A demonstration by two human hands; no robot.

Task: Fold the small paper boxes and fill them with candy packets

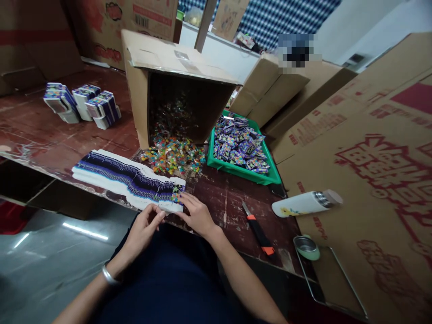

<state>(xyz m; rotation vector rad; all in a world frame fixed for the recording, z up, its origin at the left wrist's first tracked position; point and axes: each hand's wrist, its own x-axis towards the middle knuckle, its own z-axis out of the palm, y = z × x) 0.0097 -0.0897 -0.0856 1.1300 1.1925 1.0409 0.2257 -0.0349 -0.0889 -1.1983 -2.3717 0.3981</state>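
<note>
A long fanned row of flat purple-and-white printed cartons (pixel 124 178) lies on the worn red table (pixel 229 198), running from the left toward me. My right hand (pixel 197 213) rests on the near end of the row, fingers curled over the front carton. My left hand (pixel 145 225) is at the table's edge just below that same end, fingers bent and pinching its lower edge. A silver bangle sits on my left wrist.
A cardboard box (pixel 175 85) lies on its side, spilling colourful wrapped sweets (pixel 173 155). A green tray (pixel 241 168) holds purple packets. Folded carton stacks (pixel 83 103) stand far left. An orange-handled utility knife (pixel 258 229), a white flask (pixel 305 203), its cup (pixel 306 246) and large flattened cartons (pixel 371 180) are on the right.
</note>
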